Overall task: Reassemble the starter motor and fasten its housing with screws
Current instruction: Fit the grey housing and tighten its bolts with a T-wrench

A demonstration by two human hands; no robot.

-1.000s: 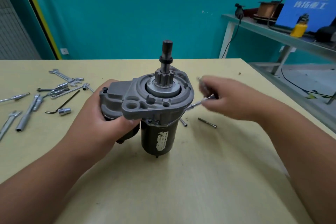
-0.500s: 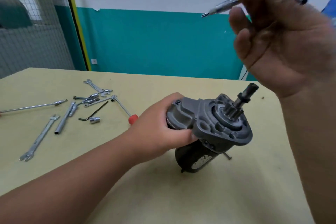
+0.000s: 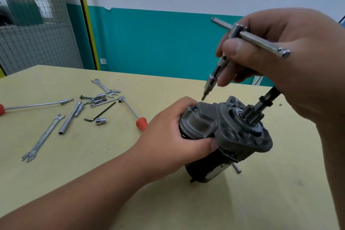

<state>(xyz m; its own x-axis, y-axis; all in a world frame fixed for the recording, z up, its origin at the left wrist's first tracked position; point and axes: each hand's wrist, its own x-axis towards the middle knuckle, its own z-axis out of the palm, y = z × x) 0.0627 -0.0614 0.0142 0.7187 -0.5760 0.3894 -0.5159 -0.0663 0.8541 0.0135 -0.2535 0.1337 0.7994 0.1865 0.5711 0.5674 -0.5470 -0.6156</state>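
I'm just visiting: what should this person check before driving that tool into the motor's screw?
1. The left hand grips the starter motor: ok.
2. The right hand holds the T-handle driver: ok.
3. Driver tip seated in the screw: not ok, it hovers just above.
4. Motor standing straight: not ok, it leans on the table.
5. Bit fits the screw head: cannot tell, too small.

No legible txt or nos.
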